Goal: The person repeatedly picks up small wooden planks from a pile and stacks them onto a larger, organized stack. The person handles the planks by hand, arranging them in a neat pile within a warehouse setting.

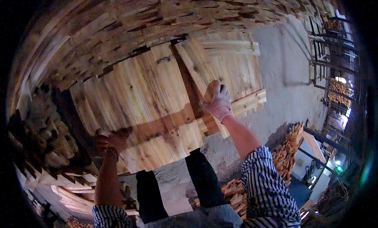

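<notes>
The gloved right hand (219,100) has its grip closed on a slanted plank (195,62) at the middle. The left hand (107,142) is at the near left of a row of boards (134,98); I cannot tell whether its grip holds anything. Stacked wood (157,21) lies far; grey floor (281,59), right.

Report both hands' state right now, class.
Left hand: at the edge of the boards, grip too dark to tell.
Right hand: closed on the slanted plank.
</notes>
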Tool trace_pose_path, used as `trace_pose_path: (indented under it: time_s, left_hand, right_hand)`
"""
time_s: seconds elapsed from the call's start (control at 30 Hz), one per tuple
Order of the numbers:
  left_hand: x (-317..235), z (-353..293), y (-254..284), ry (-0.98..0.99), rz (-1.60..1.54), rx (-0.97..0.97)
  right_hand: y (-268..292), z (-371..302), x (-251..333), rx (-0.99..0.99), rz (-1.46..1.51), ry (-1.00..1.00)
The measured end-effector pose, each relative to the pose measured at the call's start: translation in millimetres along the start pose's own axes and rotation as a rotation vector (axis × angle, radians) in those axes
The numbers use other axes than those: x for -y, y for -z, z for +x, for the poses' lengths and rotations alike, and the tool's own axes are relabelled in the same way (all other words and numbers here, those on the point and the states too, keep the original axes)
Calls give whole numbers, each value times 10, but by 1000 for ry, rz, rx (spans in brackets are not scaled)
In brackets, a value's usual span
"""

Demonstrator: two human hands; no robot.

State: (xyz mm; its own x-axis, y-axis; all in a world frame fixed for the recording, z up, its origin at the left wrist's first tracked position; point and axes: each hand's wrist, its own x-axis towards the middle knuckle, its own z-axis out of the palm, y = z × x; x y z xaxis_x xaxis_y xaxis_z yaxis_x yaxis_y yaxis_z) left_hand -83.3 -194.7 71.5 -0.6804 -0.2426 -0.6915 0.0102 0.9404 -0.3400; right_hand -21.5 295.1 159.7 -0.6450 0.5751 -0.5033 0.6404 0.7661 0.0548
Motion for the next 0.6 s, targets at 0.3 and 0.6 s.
trace_pose_path:
  time_s: [0.3, 0.6]
  left_hand:
    - [-123, -52, -18, -1, -33, 16]
    - [-129, -27, 40, -4, -60, 28]
  right_hand:
    - [-43, -157, 287, 107, 281, 54]
    - [-184, 42, -270, 7, 321, 216]
